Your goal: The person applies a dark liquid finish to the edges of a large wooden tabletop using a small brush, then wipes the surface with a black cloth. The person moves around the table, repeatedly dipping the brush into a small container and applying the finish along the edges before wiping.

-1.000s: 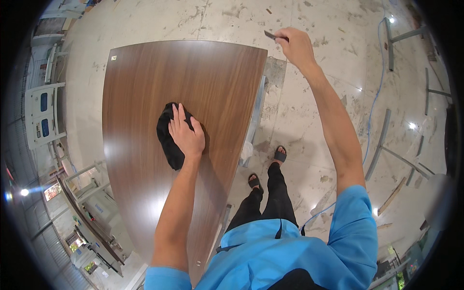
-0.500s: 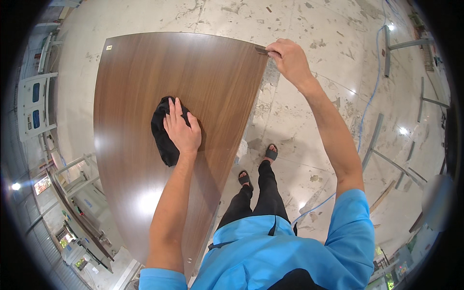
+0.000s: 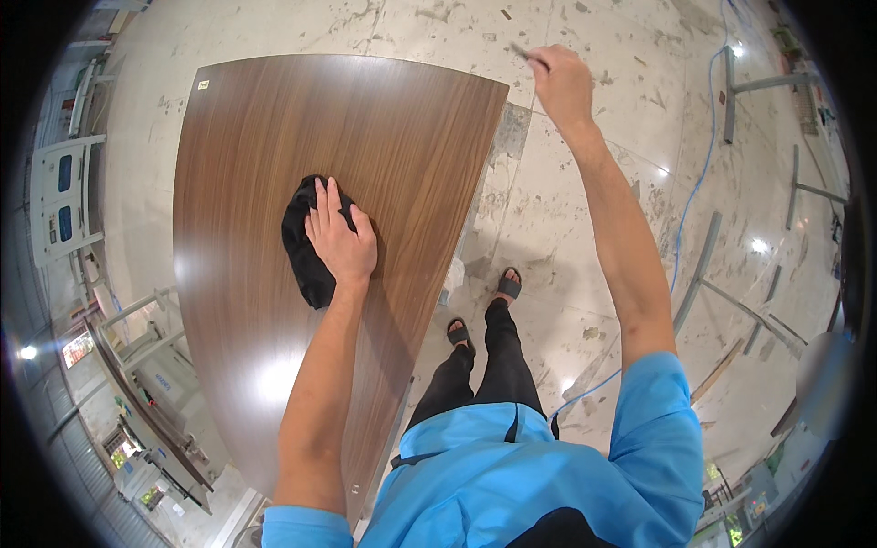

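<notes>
A large brown wood-grain panel [image 3: 402,137] lies in front of me and to the left. On its middle rests a bunched black cloth [image 3: 301,251]. My left hand [image 3: 343,237] lies flat on the cloth with its fingers stretched out, pressing from above. My right hand [image 3: 564,84] is raised past the panel's far right corner, apart from it. It pinches a small, thin, dark flat strip [image 3: 521,52], whose kind is blurred by motion.
A small pale sticker [image 3: 203,85] marks the panel's far left corner. The stained floor [image 3: 630,210] extends to the right, crossed by a blue hose [image 3: 699,187]. Grey metal frames [image 3: 699,274] stand on the right, and a white machine [image 3: 64,196] is at the far left.
My right hand has lifted off the panel's far right corner and moved up and outward with the dark strip. My left hand and the cloth have barely shifted.
</notes>
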`<state>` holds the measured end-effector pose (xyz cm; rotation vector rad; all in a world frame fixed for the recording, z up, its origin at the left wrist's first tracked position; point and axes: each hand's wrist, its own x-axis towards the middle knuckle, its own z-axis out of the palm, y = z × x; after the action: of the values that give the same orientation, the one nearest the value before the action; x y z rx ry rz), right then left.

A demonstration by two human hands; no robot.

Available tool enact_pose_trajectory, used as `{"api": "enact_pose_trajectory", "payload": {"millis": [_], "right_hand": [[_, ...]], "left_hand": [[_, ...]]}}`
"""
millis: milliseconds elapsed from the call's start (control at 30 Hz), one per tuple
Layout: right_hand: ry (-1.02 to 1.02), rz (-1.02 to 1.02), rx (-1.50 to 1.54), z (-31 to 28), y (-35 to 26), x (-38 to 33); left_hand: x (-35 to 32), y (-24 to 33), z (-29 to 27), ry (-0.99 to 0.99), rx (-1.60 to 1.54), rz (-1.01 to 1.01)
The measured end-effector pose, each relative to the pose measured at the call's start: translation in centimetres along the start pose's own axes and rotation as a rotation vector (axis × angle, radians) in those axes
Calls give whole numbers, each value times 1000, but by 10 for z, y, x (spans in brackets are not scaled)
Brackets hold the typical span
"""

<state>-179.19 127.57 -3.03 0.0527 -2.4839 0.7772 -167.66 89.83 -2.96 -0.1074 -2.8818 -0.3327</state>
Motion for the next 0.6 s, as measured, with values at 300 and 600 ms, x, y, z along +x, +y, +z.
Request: {"api": "enact_pose_trajectory", "payload": {"millis": [300,600], "right_hand": [[114,-112,78,16,-29,-91],[298,188,296,15,-60,-107]], "left_hand": [[-2,-2,1,10,3,7],[-2,-3,1,-31,-13,-8]]}}
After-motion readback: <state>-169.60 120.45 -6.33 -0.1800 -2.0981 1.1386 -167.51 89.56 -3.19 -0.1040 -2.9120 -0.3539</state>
